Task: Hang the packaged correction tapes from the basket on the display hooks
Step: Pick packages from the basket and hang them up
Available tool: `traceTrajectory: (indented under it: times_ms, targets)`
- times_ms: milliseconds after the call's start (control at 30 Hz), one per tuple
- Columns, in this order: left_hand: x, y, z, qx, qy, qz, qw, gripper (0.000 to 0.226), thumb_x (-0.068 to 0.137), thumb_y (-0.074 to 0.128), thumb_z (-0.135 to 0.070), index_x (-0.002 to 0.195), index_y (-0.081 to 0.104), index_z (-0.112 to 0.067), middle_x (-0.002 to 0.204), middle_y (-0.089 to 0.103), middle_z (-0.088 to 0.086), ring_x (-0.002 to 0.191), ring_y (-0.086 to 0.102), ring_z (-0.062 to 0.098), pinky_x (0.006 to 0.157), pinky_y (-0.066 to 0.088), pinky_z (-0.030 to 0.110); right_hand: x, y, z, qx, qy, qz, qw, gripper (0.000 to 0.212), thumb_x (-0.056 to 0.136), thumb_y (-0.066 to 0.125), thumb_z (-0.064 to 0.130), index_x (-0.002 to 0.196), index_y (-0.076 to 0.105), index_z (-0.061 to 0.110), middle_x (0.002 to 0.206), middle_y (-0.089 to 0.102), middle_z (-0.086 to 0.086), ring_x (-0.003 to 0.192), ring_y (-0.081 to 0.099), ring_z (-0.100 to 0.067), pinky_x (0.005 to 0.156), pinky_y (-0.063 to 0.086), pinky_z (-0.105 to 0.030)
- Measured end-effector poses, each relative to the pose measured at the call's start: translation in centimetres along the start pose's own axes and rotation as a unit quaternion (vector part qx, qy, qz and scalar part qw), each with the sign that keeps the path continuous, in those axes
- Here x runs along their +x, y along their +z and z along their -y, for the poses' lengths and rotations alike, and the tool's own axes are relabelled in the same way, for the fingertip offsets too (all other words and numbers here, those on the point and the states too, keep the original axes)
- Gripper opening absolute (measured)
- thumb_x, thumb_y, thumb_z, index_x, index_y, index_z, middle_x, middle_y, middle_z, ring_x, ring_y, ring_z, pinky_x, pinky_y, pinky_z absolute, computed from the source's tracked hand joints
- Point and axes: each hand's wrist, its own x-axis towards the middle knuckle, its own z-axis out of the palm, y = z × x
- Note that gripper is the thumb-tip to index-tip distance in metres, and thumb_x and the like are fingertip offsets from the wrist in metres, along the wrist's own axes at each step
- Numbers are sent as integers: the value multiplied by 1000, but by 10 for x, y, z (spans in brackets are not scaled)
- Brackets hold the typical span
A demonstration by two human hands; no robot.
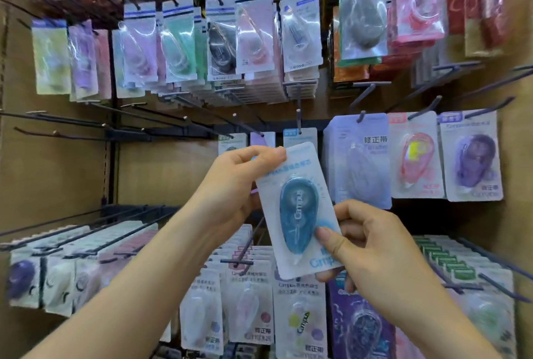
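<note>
Correction tape pack, blue, held tilted before the display hooks. Left hand pinches its top corner; right hand pinches its lower right edge.

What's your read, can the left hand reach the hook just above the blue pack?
Probably yes: the left hand pinches the blue pack by its top, just below the hook, whose front end is bare; nothing sits between them.

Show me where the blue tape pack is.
Centre of the head view, just below a display hook: the blue tape pack, tilted, left hand pinching its top, right hand its bottom.
</note>
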Motion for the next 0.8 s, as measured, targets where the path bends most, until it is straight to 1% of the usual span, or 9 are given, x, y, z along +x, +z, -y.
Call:
traceTrajectory:
  times_ms: [100,233,333,400,467,533,600,733,800]
  targets:
    - [20,4,-7,54,44,-26,997,15,92,66,-23,84,70,-12,75,70,5,67,66,19,67,53,35,8,5,-1,21,10,-47,999,18,95,61,19,80,60,9,60,69,-9,42,63,-23,35,40,-19]
    - [58,16,-18,102,143,-74,982,9,89,72,-22,83,72,-14,80,71,6,74,65,19,71,56,38,33,13,4,60,9,-92,994,25,99,55,26,81,56,9,51,64,-8,36,55,-16,34,38,-19]
    - [76,21,-19,139,196,-104,965,12,88,73,-21,77,70,-20,75,69,-1,73,63,12,71,56,35,48,17,7,74,4,-96,993,21,101,53,25,87,59,10,52,64,-6,36,54,-14,35,38,-17]
    - [81,21,-18,161,202,-113,959,11,88,74,-23,77,70,-24,75,69,-5,72,62,9,68,55,31,53,19,7,82,11,-89,993,20,102,52,24,89,58,10,51,64,-5,37,54,-13,36,38,-18]
    - [84,19,-18,149,171,-107,968,8,87,74,-25,80,71,-22,80,71,-3,76,66,12,69,57,31,54,19,6,83,16,-83,993,20,102,52,25,89,57,11,52,64,-5,37,54,-13,36,38,-18]
    - [84,19,-21,116,92,-80,986,11,89,72,-28,85,73,-18,87,75,6,83,71,22,77,61,39,53,19,4,79,23,-81,993,19,102,52,26,90,58,11,53,65,-6,38,55,-13,37,39,-18]
    - [82,19,-21,76,27,-50,996,16,92,68,-27,89,73,-13,90,76,10,82,71,25,80,59,40,52,18,2,71,30,-81,994,19,102,52,26,93,59,11,53,65,-5,38,55,-12,37,39,-19]
    - [76,16,-13,35,1,-48,998,16,99,57,-21,105,70,-14,93,72,7,75,66,16,61,55,27,57,16,1,47,40,-90,994,20,102,52,23,90,57,8,50,64,-6,36,54,-13,36,38,-19]
    - [67,7,-4,43,-21,-25,999,21,98,56,-16,118,63,-18,103,73,6,80,67,15,61,57,28,59,15,1,38,41,-93,994,21,102,52,23,87,57,9,51,64,-7,37,55,-14,36,38,-19]
